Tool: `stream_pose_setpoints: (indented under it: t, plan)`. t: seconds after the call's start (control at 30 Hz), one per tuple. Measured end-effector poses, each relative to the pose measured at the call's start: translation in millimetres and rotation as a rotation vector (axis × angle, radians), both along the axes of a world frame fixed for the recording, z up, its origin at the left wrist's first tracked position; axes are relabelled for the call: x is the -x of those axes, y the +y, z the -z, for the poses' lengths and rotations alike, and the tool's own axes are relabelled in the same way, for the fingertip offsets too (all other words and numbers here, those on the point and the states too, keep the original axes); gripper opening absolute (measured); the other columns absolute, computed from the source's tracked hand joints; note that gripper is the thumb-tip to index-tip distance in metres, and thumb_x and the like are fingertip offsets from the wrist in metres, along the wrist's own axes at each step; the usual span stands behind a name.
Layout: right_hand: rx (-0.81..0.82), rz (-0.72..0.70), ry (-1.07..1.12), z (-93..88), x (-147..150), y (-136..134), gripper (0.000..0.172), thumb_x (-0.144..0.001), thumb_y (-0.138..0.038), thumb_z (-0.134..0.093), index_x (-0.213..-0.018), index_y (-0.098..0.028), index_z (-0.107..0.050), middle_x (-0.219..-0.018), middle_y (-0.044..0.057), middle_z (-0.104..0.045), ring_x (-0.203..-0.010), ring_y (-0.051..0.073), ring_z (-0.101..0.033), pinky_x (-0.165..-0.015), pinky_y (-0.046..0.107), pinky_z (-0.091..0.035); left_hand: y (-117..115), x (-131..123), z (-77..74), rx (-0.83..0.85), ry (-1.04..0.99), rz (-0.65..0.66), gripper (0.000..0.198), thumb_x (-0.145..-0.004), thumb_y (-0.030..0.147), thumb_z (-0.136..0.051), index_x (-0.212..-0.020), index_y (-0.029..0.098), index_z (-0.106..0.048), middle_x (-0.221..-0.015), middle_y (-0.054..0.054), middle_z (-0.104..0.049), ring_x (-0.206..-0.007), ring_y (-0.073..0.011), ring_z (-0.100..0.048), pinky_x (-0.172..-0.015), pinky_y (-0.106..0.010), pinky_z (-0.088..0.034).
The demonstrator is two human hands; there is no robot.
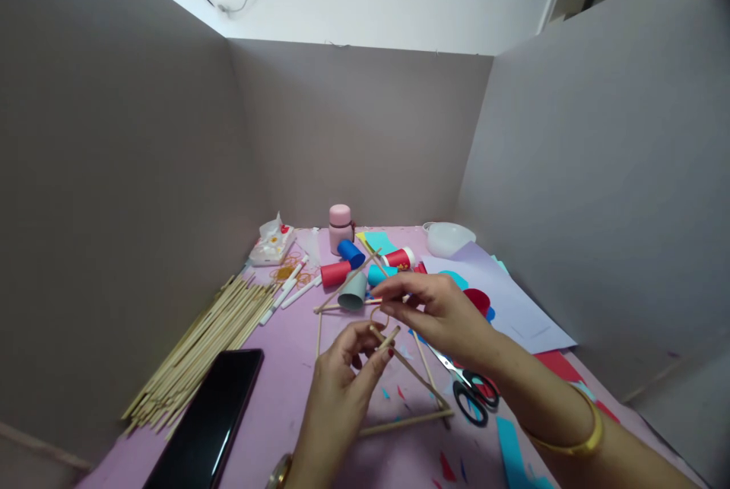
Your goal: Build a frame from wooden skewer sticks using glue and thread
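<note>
**A:** What fills the shot?

**B:** Grey boards wall in a pink tabletop. A stick pile lies along its left edge beside a phone. Both seem parked within reach but off the working patch.

**A:** And at centre?

**B:** A frame of sticks. Its base rests on the tabletop and its top corner is raised between both hands, just in front of the paper rolls.

**A:** How do the hands hold it?

**B:** The left hand comes up from below, its fingers pinching the crossed stick ends, apparently to stop them slipping apart. The right hand reaches across from the right, fingers pressed on what looks like a rubber band looped just above that joint.

**A:** Anything else close by?

**B:** Scissors lie shut by the right wrist, among paper scraps. More bands sit beyond the pile.
</note>
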State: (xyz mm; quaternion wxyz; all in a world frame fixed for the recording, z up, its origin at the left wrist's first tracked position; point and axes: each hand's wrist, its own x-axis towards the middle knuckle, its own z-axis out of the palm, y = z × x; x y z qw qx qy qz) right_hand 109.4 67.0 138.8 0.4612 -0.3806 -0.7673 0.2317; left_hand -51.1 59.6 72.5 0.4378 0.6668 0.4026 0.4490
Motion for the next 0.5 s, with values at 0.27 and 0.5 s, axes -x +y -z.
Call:
stream_pose_setpoints:
  t: [0.27,0.5]
  plan:
    - [-0.226,-0.147,-0.223,-5.8,-0.4,-2.5,0.021,-0.084,-0.003,-0.059,-0.098,-0.014,-0.07,-0.09,0.007,-0.075,-0.078,0.014,-0.064,-0.071,0.024,-0.048,0.3,-2.8,3.3,0.025,-0.069,0.022,0.029,-0.085,0.036,-0.058,-0.111,0.027,-0.049,-0.083,0.004,-0.065,-0.081,-0.0145,-0.059,-0.071,-0.025,-0.04]
    - [-0.352,-0.112,-0.337,-3.6,-12.5,-6.5,0.017,-0.09,-0.009,-0.054,-0.099,-0.013,-0.069,-0.084,0.006,-0.074,-0.075,0.016,-0.059,-0.068,0.027,-0.046,2.5,-2.0,0.5,-0.048,-0.01,0.026,0.011,-0.086,0.034,-0.057,-0.091,0.024,-0.056,-0.08,0.004,-0.062,-0.076,-0.0133,-0.057,-0.068,-0.024,-0.039]
